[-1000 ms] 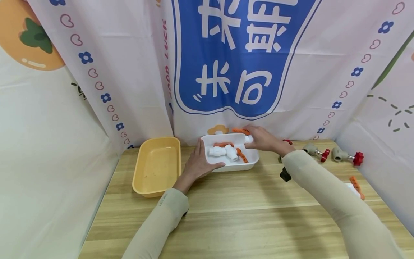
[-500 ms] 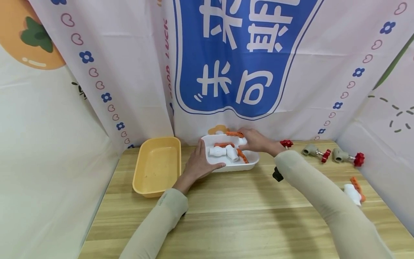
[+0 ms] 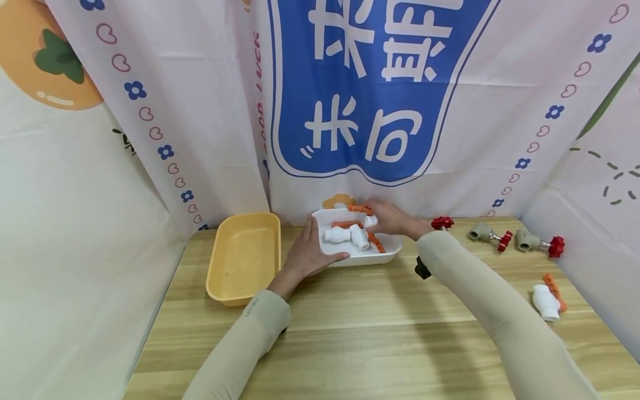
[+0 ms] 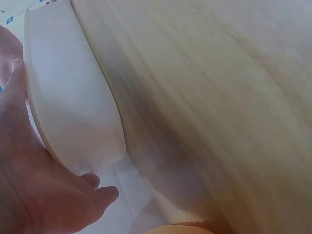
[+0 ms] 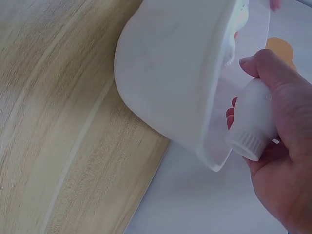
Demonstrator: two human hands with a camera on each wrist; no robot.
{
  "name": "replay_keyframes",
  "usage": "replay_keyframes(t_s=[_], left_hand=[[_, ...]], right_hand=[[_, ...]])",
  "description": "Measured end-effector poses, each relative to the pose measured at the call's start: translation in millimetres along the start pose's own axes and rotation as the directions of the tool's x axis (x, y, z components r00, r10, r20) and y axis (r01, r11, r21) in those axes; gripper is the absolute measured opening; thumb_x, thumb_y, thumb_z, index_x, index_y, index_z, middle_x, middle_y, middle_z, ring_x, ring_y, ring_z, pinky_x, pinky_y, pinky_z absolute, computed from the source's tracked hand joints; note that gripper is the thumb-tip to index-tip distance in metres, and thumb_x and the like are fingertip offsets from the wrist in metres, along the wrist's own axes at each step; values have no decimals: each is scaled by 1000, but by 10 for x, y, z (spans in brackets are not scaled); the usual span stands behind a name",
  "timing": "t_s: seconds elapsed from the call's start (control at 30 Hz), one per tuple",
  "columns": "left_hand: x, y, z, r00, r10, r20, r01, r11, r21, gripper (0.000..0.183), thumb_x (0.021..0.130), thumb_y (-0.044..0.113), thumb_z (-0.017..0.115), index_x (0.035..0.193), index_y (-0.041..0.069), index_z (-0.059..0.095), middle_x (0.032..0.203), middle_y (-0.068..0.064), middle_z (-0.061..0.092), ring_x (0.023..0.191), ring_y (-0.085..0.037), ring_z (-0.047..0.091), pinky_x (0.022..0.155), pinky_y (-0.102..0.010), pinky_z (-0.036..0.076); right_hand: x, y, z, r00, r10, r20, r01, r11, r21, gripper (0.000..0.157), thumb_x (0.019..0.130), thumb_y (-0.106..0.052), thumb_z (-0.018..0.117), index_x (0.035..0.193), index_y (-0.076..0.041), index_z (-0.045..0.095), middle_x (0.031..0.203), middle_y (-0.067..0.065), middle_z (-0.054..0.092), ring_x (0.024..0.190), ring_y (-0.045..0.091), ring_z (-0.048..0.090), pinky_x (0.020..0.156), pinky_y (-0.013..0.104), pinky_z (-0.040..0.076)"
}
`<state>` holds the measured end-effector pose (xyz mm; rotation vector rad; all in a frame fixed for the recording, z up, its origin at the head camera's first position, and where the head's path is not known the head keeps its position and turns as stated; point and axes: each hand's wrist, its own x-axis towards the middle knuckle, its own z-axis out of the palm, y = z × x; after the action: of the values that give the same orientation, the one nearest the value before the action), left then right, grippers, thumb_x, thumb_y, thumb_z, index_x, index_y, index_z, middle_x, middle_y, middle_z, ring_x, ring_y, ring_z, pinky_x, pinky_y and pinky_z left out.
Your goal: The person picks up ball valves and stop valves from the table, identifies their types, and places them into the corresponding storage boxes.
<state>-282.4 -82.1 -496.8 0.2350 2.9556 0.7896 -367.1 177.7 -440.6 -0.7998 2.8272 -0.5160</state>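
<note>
Left hand (image 3: 306,254), spread wide, touches the left end of a white tray (image 3: 367,259); right hand (image 3: 392,218) grips an orange-handled white valve (image 5: 256,112) at the tray's far right, two similar valves (image 3: 337,234) lying inside

I had both arms extended over the desk (image 3: 350,311) toward its far edge, pale sleeves (image 3: 240,347) covering them down to the wrists. The left arm slanted up from the near side, its left hand (image 3: 309,250) nearer the far left corner than the other, thumb spread well away from the lengthened fingers. The right arm angled inward from the near right, and I had the right hand (image 3: 392,218) by the far edge, thumb and fingers curled in a grip. The hands were near each other, apart.
</note>
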Motion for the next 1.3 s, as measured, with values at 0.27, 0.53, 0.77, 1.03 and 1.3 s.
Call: replay_keyframes(t_s=[0.27, 0.53, 0.77, 1.03, 1.3], left_hand=[[-15, 7, -5, 1000, 7, -13, -7, 1000, -8, 139, 79, 83, 71, 170, 5, 0, 179, -11, -2, 162, -38, 19, 129, -54, 27], [-31, 12, -11, 1000, 7, -11, -7, 1000, -9, 139, 79, 83, 71, 170, 5, -1, 179, -11, -2, 162, -38, 19, 129, -53, 27], [-25, 4, -9, 1000, 9, -11, -9, 1000, -15, 139, 80, 83, 70, 170, 5, 0, 179, -11, -1, 162, -39, 19, 129, -54, 27], [-18, 17, -5, 1000, -9, 12, 9, 1000, -1, 139, 79, 85, 68, 170, 7, -4, 179, -9, -5, 163, -38, 17, 129, -54, 26], [6, 8, 8, 1000, -14, 18, 14, 1000, 11, 140, 79, 86, 67, 170, 8, -5, 179, -9, -7, 163, -37, 16, 129, -54, 26]], right_hand=[[17, -7, 48, 1000, -27, -1, 27, 1000, -5, 80, 89, -26, 89, 153, 2, 48, 154, 23, 53, 136, 41, 54, 117, 56, 45], [12, -1, 83, 1000, -1, 29, 2, 999, -32, 82, 90, -28, 87, 155, 2, 45, 153, 23, 54, 135, 40, 55, 116, 55, 47], [15, 15, 83, 999, -15, 32, 15, 1000, -10, 89, 90, -30, 88, 160, 0, 41, 158, 23, 50, 140, 41, 52, 118, 57, 43], [17, 44, 43, 997, -65, -44, 63, 997, -36, 77, 87, -35, 90, 148, -1, 58, 129, 17, 69, 114, 33, 65, 100, 49, 57], [-39, 55, 1, 996, -82, -47, 79, 994, -76, 74, 88, -39, 88, 145, -2, 59, 134, 18, 67, 120, 36, 63, 104, 51, 55]])
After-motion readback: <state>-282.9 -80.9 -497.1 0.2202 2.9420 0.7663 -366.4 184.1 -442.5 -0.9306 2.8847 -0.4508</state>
